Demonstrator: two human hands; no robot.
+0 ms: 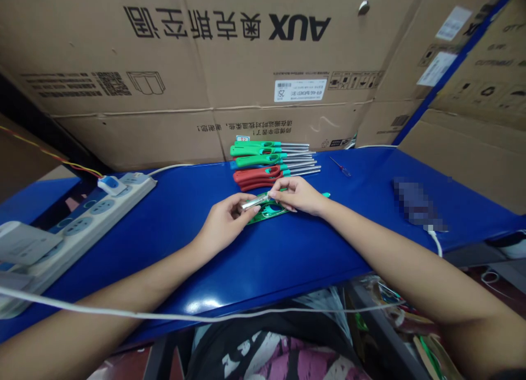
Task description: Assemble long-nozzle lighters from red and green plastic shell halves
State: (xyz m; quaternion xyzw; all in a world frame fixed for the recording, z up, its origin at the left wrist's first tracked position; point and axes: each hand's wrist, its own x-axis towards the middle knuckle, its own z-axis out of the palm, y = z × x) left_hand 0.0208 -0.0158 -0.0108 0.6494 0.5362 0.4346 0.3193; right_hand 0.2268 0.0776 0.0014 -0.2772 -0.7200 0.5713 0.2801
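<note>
A short, shiny silver cylinder lies between the thumb and fingers of my left hand. At its right end, my right hand pinches with thumb and forefinger; the small part in that pinch is too hidden to name. Directly beneath both hands, a green lighter casing rests on the blue table, with teal parts showing inside it. Just behind my hands are red long-necked lighters with metal barrels, and green long-necked lighters lie beyond them.
A small screwdriver lies right of the lighters. Further right is a blurred-out dark device with a white cable. A white power strip runs along the left. Cardboard walls the back, and a white cord crosses in front.
</note>
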